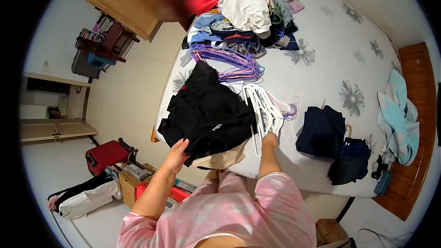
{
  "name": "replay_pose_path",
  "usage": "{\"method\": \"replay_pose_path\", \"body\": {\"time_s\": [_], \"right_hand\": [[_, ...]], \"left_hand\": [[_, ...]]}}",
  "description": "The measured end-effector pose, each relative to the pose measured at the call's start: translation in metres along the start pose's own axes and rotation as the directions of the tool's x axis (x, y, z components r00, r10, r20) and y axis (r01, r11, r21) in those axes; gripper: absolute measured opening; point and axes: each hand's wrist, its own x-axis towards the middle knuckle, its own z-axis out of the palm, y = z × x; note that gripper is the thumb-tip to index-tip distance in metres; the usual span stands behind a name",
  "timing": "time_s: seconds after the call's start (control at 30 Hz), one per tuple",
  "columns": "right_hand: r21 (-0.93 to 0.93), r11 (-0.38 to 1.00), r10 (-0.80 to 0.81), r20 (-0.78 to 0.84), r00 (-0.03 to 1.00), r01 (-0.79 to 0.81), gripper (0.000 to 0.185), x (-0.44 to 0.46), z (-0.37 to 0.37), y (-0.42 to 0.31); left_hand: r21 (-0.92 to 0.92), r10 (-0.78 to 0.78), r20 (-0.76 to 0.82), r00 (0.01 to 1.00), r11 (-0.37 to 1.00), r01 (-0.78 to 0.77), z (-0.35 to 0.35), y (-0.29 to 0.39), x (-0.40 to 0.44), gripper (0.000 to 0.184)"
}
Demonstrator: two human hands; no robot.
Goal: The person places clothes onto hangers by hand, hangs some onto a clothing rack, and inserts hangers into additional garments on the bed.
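Far left: red fabric suitcase (108,156), on the floor beside the bed (326,59).

Left hand (177,156): at the lower left edge of a large black cloth garment (211,110), touching it; fingers part-curled, neither spread nor fisted. Whether they pinch the cloth cannot be told. The garment lies loosely spread, small pale mark on its front, over a beige cloth piece (225,159) near the bed's edge. Its weight could drag both off if that edge were pulled.

Beyond it: a bundle of purple and pink slim hangers (250,68), below a tall mixed clothes heap (243,7), white garment uppermost. The heap looks loose; a tug low down could topple it.

Right of the garment: white plastic hangers (264,105), overlapping, beside more purple ones. Right hand (270,140): over their near end, fingers partly hidden; its hold cannot be told. Hooks or bars could interlock or snag the black cloth if lifted carelessly.

Farther right: folded navy cloth garments (321,131); then a pale blue, patterned blanket (398,115), crumpled against the brown wooden headboard (415,71).
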Motion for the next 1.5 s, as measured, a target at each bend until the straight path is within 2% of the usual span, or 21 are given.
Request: {"method": "replay_pose_path", "body": {"time_s": [0.03, 0.1, 0.17, 0.2, 0.27, 0.3, 0.4, 0.5, 0.6, 0.7, 0.73, 0.77, 0.83, 0.93, 1.03, 1.07, 1.2, 1.3, 1.4, 1.43, 1.5], "right_hand": [[0.022, 1.0, -0.02, 0.0, 1.0, 0.02, 0.023, -0.01, -0.01, -0.005], [0.076, 0.988, -0.123, -0.13, 0.984, 0.133, 0.023, -0.022, -0.023, -0.015], [0.234, 0.915, -0.207, -0.427, 0.88, 0.329, 0.025, -0.026, -0.013, -0.021], [0.692, 0.707, -0.044, -0.166, 0.985, 0.148, 0.026, -0.026, -0.02, -0.03], [0.781, 0.589, -0.133, -0.163, 0.978, 0.21, 0.022, -0.03, -0.032, -0.032], [0.791, 0.547, -0.192, -0.202, 0.96, 0.275, 0.02, -0.028, -0.033, -0.029], [0.601, 0.682, -0.24, -0.355, 0.904, 0.417, 0.019, -0.085, -0.108, -0.032], [0.7, 0.461, -0.208, -0.513, 0.833, 0.546, 0.019, -0.131, -0.146, -0.019], [0.831, 0.234, -0.192, -0.469, 0.862, 0.504, 0.021, -0.186, -0.19, -0.012], [0.775, 0.194, -0.179, -0.575, 0.799, 0.601, 0.021, -0.218, -0.217, -0.012], [0.781, 0.372, -0.125, -0.494, 0.861, 0.502, 0.021, -0.241, -0.238, -0.015], [0.723, 0.403, -0.117, -0.568, 0.815, 0.562, 0.024, -0.247, -0.244, -0.016], [0.719, 0.398, -0.165, -0.554, 0.816, 0.569, 0.025, -0.266, -0.262, -0.019], [0.588, 0.426, -0.381, -0.572, 0.726, 0.687, 0.024, -0.292, -0.28, -0.016], [0.546, 0.504, -0.5, -0.447, 0.741, 0.669, 0.025, -0.33, -0.294, -0.015], [0.563, 0.489, -0.503, -0.442, 0.743, 0.666, 0.025, -0.336, -0.291, -0.015], [0.415, 0.355, -0.648, -0.536, 0.541, 0.837, 0.026, -0.345, -0.277, -0.023], [0.483, 0.397, -0.666, -0.434, 0.607, 0.781, 0.024, -0.357, -0.275, -0.04], [0.38, 0.365, -0.7, -0.49, 0.52, 0.85, 0.016, -0.368, -0.279, -0.065], [0.351, 0.35, -0.704, -0.513, 0.491, 0.868, 0.016, -0.369, -0.279, -0.072], [0.321, 0.341, -0.701, -0.54, 0.466, 0.884, 0.017, -0.369, -0.277, -0.086]], "left_hand": [[0.002, -0.003, -0.013, 1.0, 1.0, 0.003, 0.001, 0.001, -0.002, 0.029], [-0.007, -0.001, -0.029, 1.0, 1.0, 0.0, 0.004, 0.005, -0.002, 0.024], [-0.026, 0.007, -0.044, 0.999, 1.0, -0.008, 0.006, 0.01, -0.005, 0.018], [-0.028, 0.024, -0.024, 0.999, 0.999, -0.024, 0.001, 0.01, -0.001, 0.015], [-0.037, 0.058, 0.017, 0.998, 0.998, -0.057, -0.009, 0.005, 0.011, 0.012], [-0.046, 0.073, 0.026, 0.997, 0.996, -0.072, -0.007, 0.01, 0.012, 0.012], [-0.057, 0.12, 0.044, 0.992, 0.991, -0.117, 0.006, 0.029, 0.01, 0.012], [-0.014, 0.187, 0.099, 0.977, 0.982, -0.187, 0.008, 0.049, 0.011, 0.014], [0.085, 0.279, 0.124, 0.952, 0.953, -0.29, 0.015, 0.079, -0.007, 0.017], [0.136, 0.503, 0.207, 0.839, 0.835, -0.533, 0.014, 0.098, -0.006, 0.026], [0.167, 0.546, 0.217, 0.81, 0.796, -0.581, 0.016, 0.109, -0.011, 0.027], [0.197, 0.587, 0.227, 0.777, 0.754, -0.627, 0.018, 0.12, -0.017, 0.027], [0.163, 0.574, 0.236, 0.784, 0.772, -0.615, 0.016, 0.141, -0.023, 0.028], [0.12, 0.567, 0.249, 0.785, 0.786, -0.606, 0.008, 0.165, -0.027, 0.029], [0.157, 0.591, 0.241, 0.77, 0.759, -0.632, 0.0, 0.18, -0.037, 0.029], [0.177, 0.607, 0.25, 0.755, 0.737, -0.652, -0.004, 0.182, -0.039, 0.028], [0.239, 0.644, 0.288, 0.709, 0.668, -0.705, -0.008, 0.191, -0.052, 0.027], [0.326, 0.726, 0.319, 0.609, 0.519, -0.79, -0.008, 0.191, -0.064, 0.025], [0.521, 0.789, 0.489, 0.373, 0.079, -0.85, -0.004, 0.196, -0.088, 0.022], [0.492, 0.818, 0.474, 0.327, 0.063, -0.869, 0.001, 0.193, -0.094, 0.019], [0.559, 0.828, 0.523, 0.204, -0.152, -0.815, 0.012, 0.189, -0.115, 0.016]]}}
